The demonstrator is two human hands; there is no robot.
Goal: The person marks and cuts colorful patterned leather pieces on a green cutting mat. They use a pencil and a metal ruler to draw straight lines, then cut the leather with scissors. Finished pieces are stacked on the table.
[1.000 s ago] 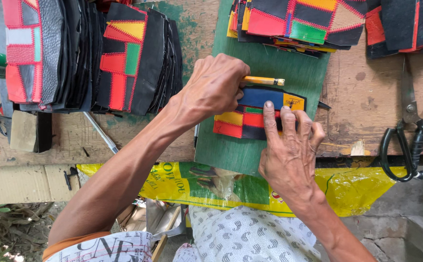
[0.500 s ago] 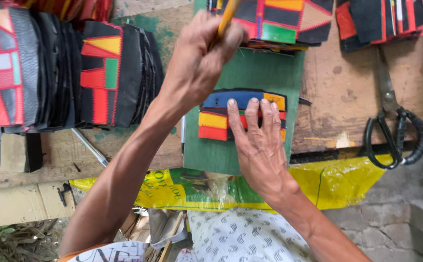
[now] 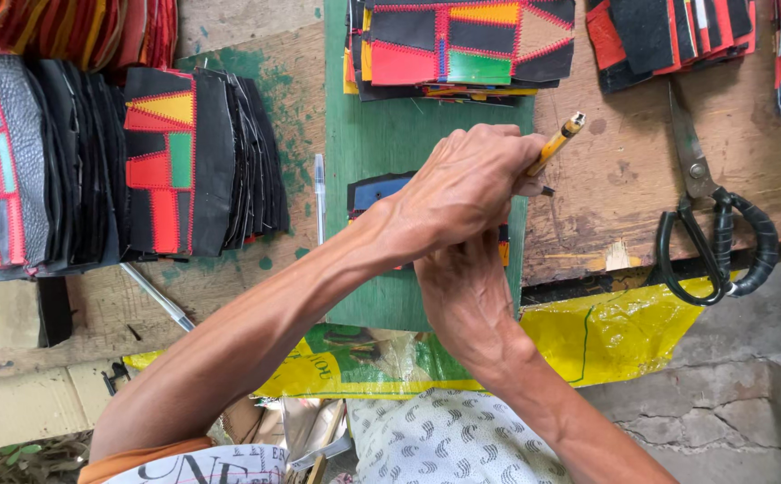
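The patchwork leather piece [image 3: 379, 190], a flat panel of blue, black and red patches, is lying on the tall green cutting board [image 3: 374, 143], and both hands are covering most of it as I am watching from above. Going from largest to smallest: the worn wooden bench [image 3: 623, 170] is carrying everything, and the green board is sitting upright in its middle. To the left, a thick stack of black, red and yellow leather panels [image 3: 171, 166] is resting on the bench, well apart from the board's centre. Another stack of stitched multicoloured panels [image 3: 462, 40] is lying across the top of the board. A yellow plastic sack [image 3: 605, 336] is hanging along the bench's front edge. Large black-handled scissors [image 3: 708, 224] are lying on the bench to the right, well apart from the hands. My left hand [image 3: 462, 193] is crossing over the piece, closed around a slim yellow pen-like tool [image 3: 554, 148], whose tip is pointing up and to the right, off the board's edge. My right hand [image 3: 466, 291] is sitting beneath the left one, pressing on the piece, though I cannot tell how its fingers are lying because the left hand is hiding them. A clear plastic pen [image 3: 319, 193] is lying along the board's left edge.
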